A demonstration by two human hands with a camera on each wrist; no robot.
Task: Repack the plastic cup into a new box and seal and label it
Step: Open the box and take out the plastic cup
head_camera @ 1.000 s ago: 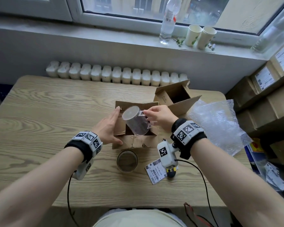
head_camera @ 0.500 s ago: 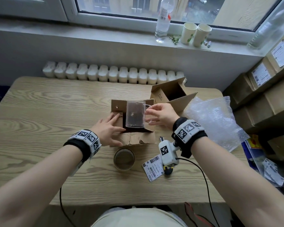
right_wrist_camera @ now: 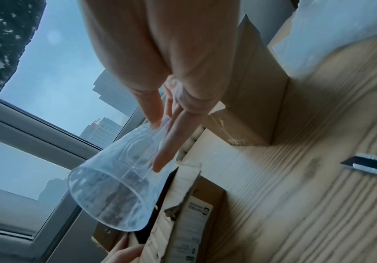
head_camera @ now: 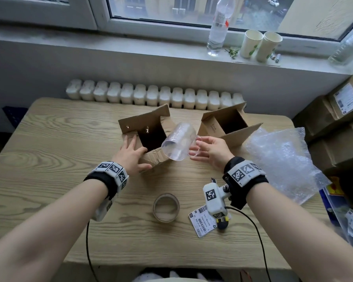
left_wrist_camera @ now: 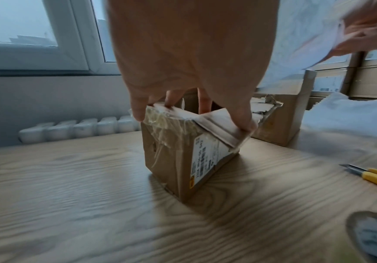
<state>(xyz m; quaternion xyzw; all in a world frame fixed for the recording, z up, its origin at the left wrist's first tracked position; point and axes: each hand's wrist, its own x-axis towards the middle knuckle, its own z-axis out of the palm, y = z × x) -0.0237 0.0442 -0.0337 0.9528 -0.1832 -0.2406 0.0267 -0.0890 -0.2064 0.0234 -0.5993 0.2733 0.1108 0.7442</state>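
Observation:
A clear plastic cup (head_camera: 177,143) hangs tilted above the table between two open cardboard boxes, its mouth toward me. My right hand (head_camera: 198,148) pinches its handle; in the right wrist view the fingers (right_wrist_camera: 167,151) lie along the cup (right_wrist_camera: 115,192). The worn old box (head_camera: 149,135), taped and labelled (left_wrist_camera: 178,160), stands open and looks dark and empty inside. My left hand (head_camera: 130,153) grips its near left corner, thumb on the front flap, fingers over the rim (left_wrist_camera: 194,113). The new box (head_camera: 230,123) stands open to the right of the cup.
Bubble wrap (head_camera: 283,159) lies at the table's right end. A tape roll (head_camera: 166,207), a shipping label (head_camera: 202,220) and a yellow utility knife (left_wrist_camera: 372,176) lie near the front edge. Stacked cartons (head_camera: 334,119) stand to the right; a radiator (head_camera: 151,94) runs behind the table.
The cup has risen out of the old box and moved right toward the new box, tipping from upright to tilted. My left hand stays on the old box.

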